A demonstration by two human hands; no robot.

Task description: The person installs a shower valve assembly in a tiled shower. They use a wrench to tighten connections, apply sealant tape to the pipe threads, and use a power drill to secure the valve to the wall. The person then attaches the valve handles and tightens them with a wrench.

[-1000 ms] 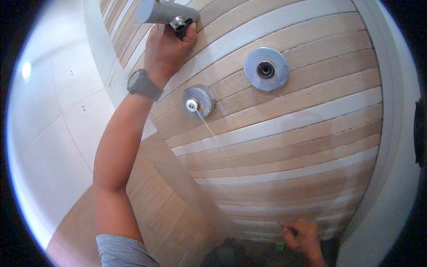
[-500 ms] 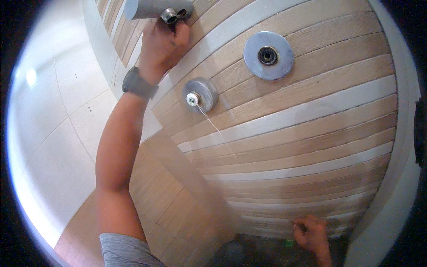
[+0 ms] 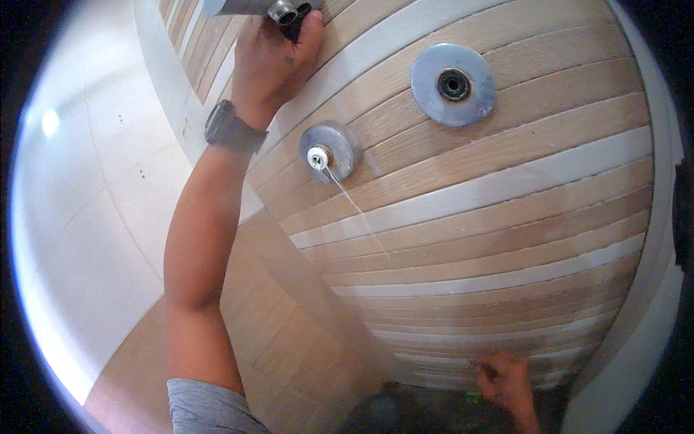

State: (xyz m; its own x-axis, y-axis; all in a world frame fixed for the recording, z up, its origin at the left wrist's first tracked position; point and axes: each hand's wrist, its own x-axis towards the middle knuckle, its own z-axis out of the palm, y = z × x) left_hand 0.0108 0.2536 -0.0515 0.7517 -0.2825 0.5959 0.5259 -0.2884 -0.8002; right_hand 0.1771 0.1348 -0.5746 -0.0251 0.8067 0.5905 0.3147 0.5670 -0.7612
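My left hand is raised at the top, close under a grey metal cylinder that carries a short round outlet. The fingers are curled and the thumb points up beside a dark piece, which I cannot identify. Whether the hand also bears on the cylinder is hard to tell. Low on the right, my right hand has its fingers bent in a pinch; whatever is in them is too small to name. Between the hands, a round metal fitting on the wall has a white spindle with a thin white strand hanging from it.
A metal disc with a dark central hole sits on the striped wood-look tiled wall. Pale large tiles cover the left side. Brown tiles lie lower down, and a pale edge runs along the right.
The view has shifted a little, so the disc stands slightly higher and farther right. My left thumb has straightened upward and the dark piece shows more. The right hand has hardly moved.
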